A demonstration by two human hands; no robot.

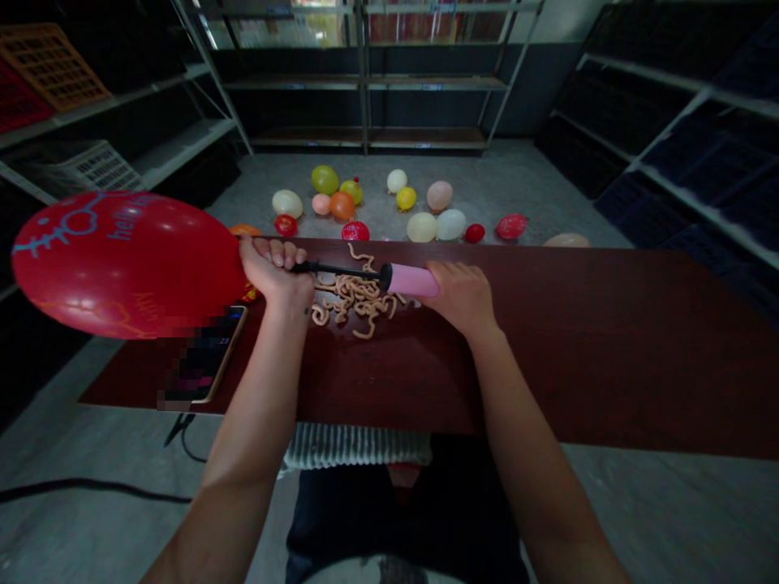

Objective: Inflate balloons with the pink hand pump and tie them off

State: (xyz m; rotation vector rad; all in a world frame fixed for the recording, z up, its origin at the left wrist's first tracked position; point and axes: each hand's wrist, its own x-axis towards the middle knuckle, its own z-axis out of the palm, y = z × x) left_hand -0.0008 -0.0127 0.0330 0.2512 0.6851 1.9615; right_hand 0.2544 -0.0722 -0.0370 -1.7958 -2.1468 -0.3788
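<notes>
A large red balloon (127, 268) with blue and orange printing is inflated at the left, its neck end at my left hand (275, 266). That hand is closed around the balloon's neck and the black end of a balloon pump. The pump's black rod shows between my hands, and its pink barrel (412, 281) is gripped by my right hand (462, 296). Below the rod, a pile of beige uninflated long balloons or squiggly strands (359, 298) lies on the dark red-brown table (596, 341); I cannot tell which they are.
A phone (213, 357) lies on the table's left end, partly under the red balloon. Several small inflated balloons (450, 225) rest on the floor beyond the table. Metal shelves (365, 81) stand behind and at both sides. A black cable (91, 487) runs at lower left.
</notes>
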